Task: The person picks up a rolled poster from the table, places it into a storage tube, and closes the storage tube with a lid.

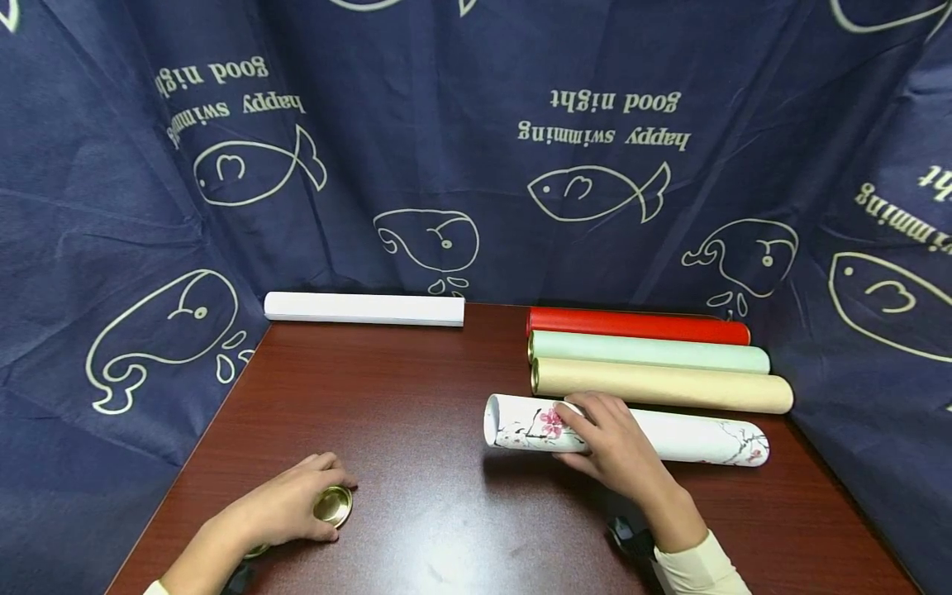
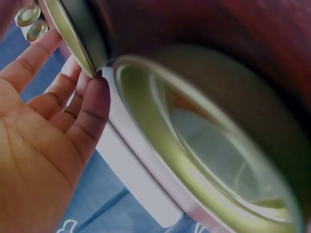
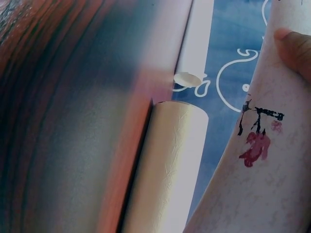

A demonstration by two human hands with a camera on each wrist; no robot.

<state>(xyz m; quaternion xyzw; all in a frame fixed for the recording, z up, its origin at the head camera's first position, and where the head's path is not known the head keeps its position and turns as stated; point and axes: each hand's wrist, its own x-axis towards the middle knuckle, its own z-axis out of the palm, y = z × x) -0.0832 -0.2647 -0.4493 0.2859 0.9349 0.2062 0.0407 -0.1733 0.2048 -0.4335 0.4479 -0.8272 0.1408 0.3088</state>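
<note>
My left hand (image 1: 286, 506) pinches a round gold metal lid (image 1: 333, 506) at its edge, thumb and fingers on opposite sides, low over the left of the table. In the left wrist view that lid (image 2: 73, 36) stands on its side at the fingertips. A second gold lid (image 2: 160, 145) looms large beside it, mostly hidden under the wrist in the head view. My right hand (image 1: 613, 446) grips a white paper tube (image 1: 673, 434) printed with pink blossoms and dark branches. The tube's left end is open; in the right wrist view a thumb lies along its side.
Behind the blossom tube lie a cream tube (image 1: 662, 385), a pale green tube (image 1: 654, 352) and a red tube (image 1: 640, 325), side by side. A white roll (image 1: 364, 309) lies at the table's back left edge. Blue printed cloth (image 1: 446, 149) walls the brown table (image 1: 402, 397).
</note>
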